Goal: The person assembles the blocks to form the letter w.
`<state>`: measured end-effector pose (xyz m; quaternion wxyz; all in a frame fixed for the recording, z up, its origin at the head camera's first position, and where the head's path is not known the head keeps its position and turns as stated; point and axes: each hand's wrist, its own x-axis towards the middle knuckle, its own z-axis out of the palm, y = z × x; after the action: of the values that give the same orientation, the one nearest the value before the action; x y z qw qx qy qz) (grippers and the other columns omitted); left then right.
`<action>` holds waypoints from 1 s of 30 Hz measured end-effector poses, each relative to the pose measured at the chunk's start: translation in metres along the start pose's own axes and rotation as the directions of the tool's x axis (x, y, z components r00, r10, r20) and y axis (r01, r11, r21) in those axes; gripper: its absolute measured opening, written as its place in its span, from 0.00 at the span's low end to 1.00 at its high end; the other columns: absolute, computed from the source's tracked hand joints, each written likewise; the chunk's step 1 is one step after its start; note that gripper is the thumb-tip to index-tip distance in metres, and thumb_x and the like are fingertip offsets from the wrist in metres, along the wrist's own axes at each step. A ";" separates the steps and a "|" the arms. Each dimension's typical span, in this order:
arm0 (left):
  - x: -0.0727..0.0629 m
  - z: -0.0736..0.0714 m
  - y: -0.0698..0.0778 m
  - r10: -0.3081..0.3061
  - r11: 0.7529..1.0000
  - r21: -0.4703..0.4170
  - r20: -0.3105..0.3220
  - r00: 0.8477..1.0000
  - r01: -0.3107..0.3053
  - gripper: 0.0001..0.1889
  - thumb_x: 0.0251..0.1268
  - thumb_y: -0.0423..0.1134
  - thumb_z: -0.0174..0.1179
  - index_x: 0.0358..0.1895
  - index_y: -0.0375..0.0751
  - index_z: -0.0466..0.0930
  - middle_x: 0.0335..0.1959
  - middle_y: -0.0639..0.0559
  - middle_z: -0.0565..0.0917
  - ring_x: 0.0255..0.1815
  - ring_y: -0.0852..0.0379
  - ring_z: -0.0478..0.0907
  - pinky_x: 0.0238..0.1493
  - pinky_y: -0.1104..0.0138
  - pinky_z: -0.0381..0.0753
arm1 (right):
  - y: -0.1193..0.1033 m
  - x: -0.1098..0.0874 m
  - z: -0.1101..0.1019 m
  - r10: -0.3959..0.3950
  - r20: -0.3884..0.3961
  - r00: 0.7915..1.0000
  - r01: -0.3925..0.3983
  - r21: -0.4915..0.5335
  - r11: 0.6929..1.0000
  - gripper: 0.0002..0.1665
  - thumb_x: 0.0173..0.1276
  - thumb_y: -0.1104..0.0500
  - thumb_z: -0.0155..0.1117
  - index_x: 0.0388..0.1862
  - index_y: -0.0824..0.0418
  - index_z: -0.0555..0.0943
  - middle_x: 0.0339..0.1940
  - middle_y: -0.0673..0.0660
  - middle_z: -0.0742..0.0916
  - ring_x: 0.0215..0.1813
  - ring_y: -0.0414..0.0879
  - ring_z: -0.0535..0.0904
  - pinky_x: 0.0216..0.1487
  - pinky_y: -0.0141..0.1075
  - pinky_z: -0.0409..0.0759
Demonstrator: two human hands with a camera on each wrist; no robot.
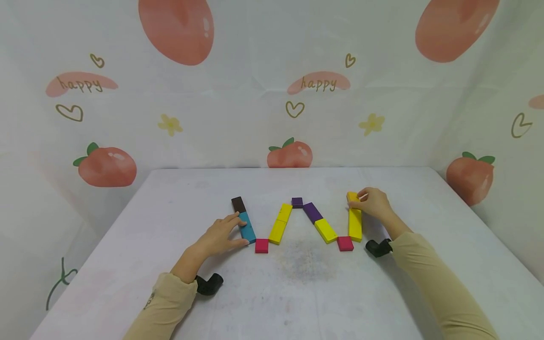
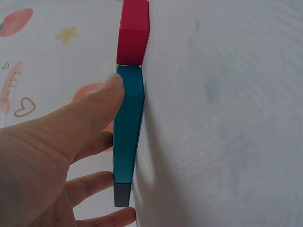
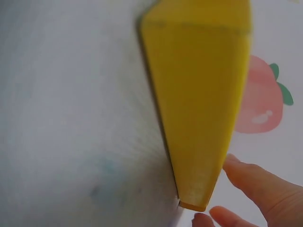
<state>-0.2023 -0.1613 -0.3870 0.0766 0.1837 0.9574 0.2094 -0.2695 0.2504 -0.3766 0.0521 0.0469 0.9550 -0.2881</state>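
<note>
In the head view, a dark brown block (image 1: 239, 204) and a blue block (image 1: 248, 231) form a slanting line at the left. My left hand (image 1: 218, 236) rests against the blue block, its thumb near the lower end and fingertips higher up; the left wrist view shows the thumb on the blue block (image 2: 128, 127). Over at the right, my right hand (image 1: 374, 205) pinches an orange-yellow block (image 1: 352, 195) between thumb and fingers. That block stands end to end with a longer yellow block (image 1: 355, 226).
A red block (image 1: 261, 246) and another red block (image 1: 345, 243) mark the lower corners of the zigzag. Yellow blocks (image 1: 280, 224), a small purple block (image 1: 297, 202), a longer purple block (image 1: 312, 213) and a slanted yellow block (image 1: 326, 230) lie between. A white table (image 1: 276, 302) carries everything.
</note>
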 end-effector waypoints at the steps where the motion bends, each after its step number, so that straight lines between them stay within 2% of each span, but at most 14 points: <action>1: 0.000 0.000 0.000 -0.001 1.000 0.000 0.001 1.000 0.001 0.27 0.59 0.50 0.62 0.58 0.42 0.72 0.71 0.36 0.60 0.62 0.33 0.66 0.61 0.42 0.68 | 0.000 0.000 0.000 0.000 0.002 1.000 0.000 -0.004 1.000 0.31 0.62 0.49 0.64 0.53 0.72 0.72 0.50 0.72 0.78 0.47 0.60 0.75 0.49 0.44 0.79; 6: 0.000 0.000 0.000 -0.007 1.000 0.006 0.002 1.000 0.007 0.27 0.59 0.50 0.62 0.59 0.42 0.71 0.71 0.36 0.60 0.62 0.33 0.66 0.61 0.43 0.68 | 0.001 -0.001 -0.003 -0.005 0.019 1.000 0.005 -0.015 1.000 0.31 0.63 0.48 0.62 0.53 0.73 0.71 0.51 0.73 0.77 0.47 0.60 0.74 0.48 0.45 0.79; 14: 0.000 0.000 0.001 -0.001 1.000 0.009 0.000 1.000 0.001 0.27 0.59 0.50 0.62 0.58 0.41 0.72 0.71 0.35 0.60 0.62 0.33 0.66 0.61 0.43 0.68 | 0.004 0.003 -0.009 -0.027 0.060 0.998 0.025 0.035 0.999 0.27 0.68 0.53 0.55 0.58 0.70 0.70 0.56 0.73 0.75 0.53 0.63 0.72 0.56 0.52 0.75; 20: 0.000 0.000 0.001 0.000 1.000 0.009 0.003 1.000 0.000 0.27 0.59 0.50 0.62 0.58 0.41 0.72 0.71 0.35 0.61 0.62 0.33 0.66 0.61 0.43 0.69 | 0.006 0.011 -0.010 -0.050 0.109 0.993 0.049 0.009 0.999 0.27 0.68 0.54 0.55 0.61 0.68 0.68 0.58 0.73 0.74 0.55 0.64 0.70 0.59 0.55 0.73; 26: 0.000 0.000 0.001 -0.001 1.000 0.008 0.002 1.000 0.001 0.27 0.59 0.50 0.62 0.58 0.41 0.72 0.71 0.36 0.61 0.62 0.33 0.66 0.61 0.43 0.69 | 0.007 0.018 -0.009 -0.058 0.174 0.983 0.060 -0.010 0.998 0.29 0.68 0.54 0.55 0.64 0.67 0.65 0.59 0.74 0.73 0.53 0.63 0.71 0.59 0.54 0.73; 30: 0.000 -0.001 0.001 0.003 1.000 0.009 0.002 1.000 -0.003 0.27 0.59 0.50 0.62 0.58 0.41 0.72 0.71 0.36 0.61 0.62 0.33 0.66 0.60 0.43 0.69 | 0.006 0.019 -0.009 -0.076 0.189 0.979 0.083 -0.026 0.996 0.30 0.69 0.55 0.55 0.65 0.67 0.63 0.58 0.75 0.73 0.51 0.63 0.71 0.57 0.53 0.74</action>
<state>-0.2019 -0.1605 -0.3857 0.0766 0.1855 0.9580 0.2049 -0.2881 0.2610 -0.3749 0.1313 -0.0196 0.9516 -0.2771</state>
